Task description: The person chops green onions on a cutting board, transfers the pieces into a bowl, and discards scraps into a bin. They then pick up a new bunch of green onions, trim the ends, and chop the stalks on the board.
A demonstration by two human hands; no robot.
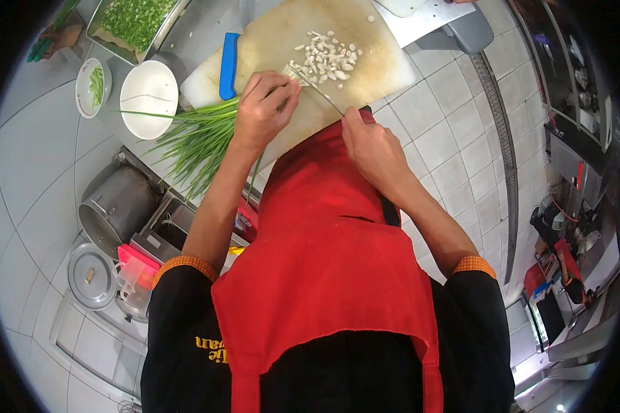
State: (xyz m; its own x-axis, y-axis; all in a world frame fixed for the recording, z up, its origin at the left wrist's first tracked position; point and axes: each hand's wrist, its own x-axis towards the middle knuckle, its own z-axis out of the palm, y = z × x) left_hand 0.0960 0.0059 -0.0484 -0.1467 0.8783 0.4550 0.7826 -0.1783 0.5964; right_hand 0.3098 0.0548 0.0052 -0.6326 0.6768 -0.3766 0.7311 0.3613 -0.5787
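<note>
My left hand [265,109] is closed around a bunch of spring onions [203,141], its fingers curled near the pale root ends at the cutting board [375,65]. The long green leaves fan out left past the board's edge. My right hand [373,141] grips a knife [317,88], whose thin blade shows nearly edge-on and reaches to the pale ends by my left fingers. Its handle is hidden in my hand. Chopped white pieces [327,56] lie loosely heaped on the board just beyond the blade. A blue handle [229,67] lies left of my left hand.
A white bowl [149,100] and a smaller bowl [89,88] with green pieces stand left of the board. Behind them is a metal tray [98,33] of chopped greens. A large pot [120,206] sits lower left. Tiled floor [455,131] lies to the right.
</note>
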